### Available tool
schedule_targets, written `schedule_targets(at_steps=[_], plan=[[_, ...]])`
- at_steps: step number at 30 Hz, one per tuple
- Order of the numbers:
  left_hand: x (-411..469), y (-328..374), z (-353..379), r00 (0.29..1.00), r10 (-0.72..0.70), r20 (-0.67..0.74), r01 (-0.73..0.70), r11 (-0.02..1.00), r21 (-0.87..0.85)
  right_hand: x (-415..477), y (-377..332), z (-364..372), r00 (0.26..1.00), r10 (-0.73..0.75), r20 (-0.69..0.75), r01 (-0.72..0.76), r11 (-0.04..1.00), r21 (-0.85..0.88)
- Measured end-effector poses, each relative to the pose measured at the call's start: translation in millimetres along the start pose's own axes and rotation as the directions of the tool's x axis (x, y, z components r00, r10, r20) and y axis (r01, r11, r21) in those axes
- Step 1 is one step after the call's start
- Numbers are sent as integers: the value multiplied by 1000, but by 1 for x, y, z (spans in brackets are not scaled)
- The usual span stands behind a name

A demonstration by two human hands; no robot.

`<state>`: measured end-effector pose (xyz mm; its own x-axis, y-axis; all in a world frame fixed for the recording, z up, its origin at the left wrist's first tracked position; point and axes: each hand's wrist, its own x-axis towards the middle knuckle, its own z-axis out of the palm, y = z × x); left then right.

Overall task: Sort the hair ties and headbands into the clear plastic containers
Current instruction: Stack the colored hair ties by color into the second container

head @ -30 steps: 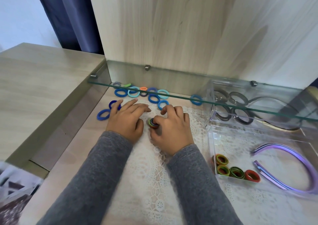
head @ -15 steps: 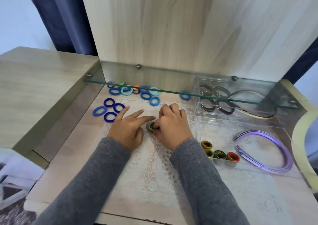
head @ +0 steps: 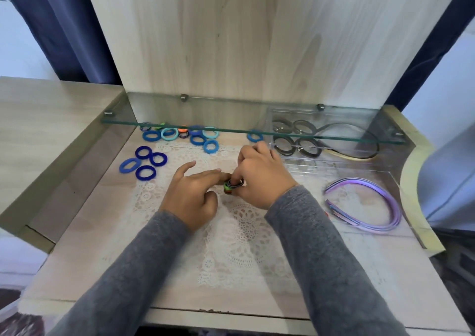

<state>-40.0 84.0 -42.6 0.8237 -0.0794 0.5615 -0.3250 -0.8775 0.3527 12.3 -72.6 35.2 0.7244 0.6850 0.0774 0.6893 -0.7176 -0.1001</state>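
My right hand [head: 259,175] pinches a small stack of coloured hair ties [head: 232,185] over the lace mat. My left hand [head: 191,195] lies beside it, index finger stretched out and touching the stack. Dark blue hair ties [head: 145,162] sit in a group at the left. More blue and teal ties [head: 195,138] lie at the back under the glass shelf. The near clear container [head: 395,181] holds purple headbands [head: 367,207]. The far clear container [head: 272,122] holds grey ties [head: 295,145] and a dark headband [head: 365,153].
A glass shelf [head: 244,130] spans the nook just above the back ties and the far container. A white lace mat [head: 231,233] covers the middle of the wooden surface. A raised wooden side [head: 51,135] borders the left; a curved edge [head: 416,181] borders the right.
Both hands drifted slightly right with the stack of ties. My left index finger now stretches toward the stack. My right sleeve now hides the coloured ties in the near container.
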Motion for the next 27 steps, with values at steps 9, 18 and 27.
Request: schedule_targets(at_steps=[9,18,27], plan=[[40,52,20,994,45,101,-33,993,-117,-31,52,-41,992,96,80,-93,995,-35],[56,83,48,972,99,214,-59,980,-188,-54,91,-41,975,167,146,-161,985,-55],[51,75,56,980,103,170,-69,978,-196,-51,98,-18,959,156,235,-147,988,-55]])
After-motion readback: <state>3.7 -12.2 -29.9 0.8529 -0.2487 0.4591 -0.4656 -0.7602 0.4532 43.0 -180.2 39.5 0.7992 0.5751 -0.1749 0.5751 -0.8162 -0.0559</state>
